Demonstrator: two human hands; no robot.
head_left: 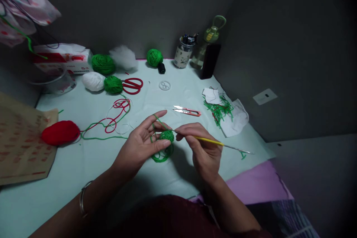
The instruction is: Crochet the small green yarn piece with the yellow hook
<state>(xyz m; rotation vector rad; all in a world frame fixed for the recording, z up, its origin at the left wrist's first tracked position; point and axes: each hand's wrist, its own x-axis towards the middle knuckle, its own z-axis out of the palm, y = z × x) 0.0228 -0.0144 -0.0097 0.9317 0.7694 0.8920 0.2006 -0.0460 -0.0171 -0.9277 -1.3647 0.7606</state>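
My left hand [145, 137] pinches a small green crochet piece [166, 136] between thumb and fingers. Green yarn runs over its raised index finger, and a green ring-shaped loop [161, 159] hangs beneath the piece. In my right hand [205, 148] is a crochet hook [209, 140] with a yellow grip, held like a pen. Its tip meets the right edge of the green piece; whether it sits inside a stitch is too small to tell. A green strand trails left from my left hand towards tangled red, white and green yarn [121, 106].
Thread snips [186, 111] and red-handled scissors [132, 86] lie beyond my hands. A red yarn ball [60, 132] rests at left by a paper bag [22, 141]. Green yarn scraps [220, 109] lie right. A pen cup [182, 54], bottle [199, 54] and dark phone [210, 61] stand at the back.
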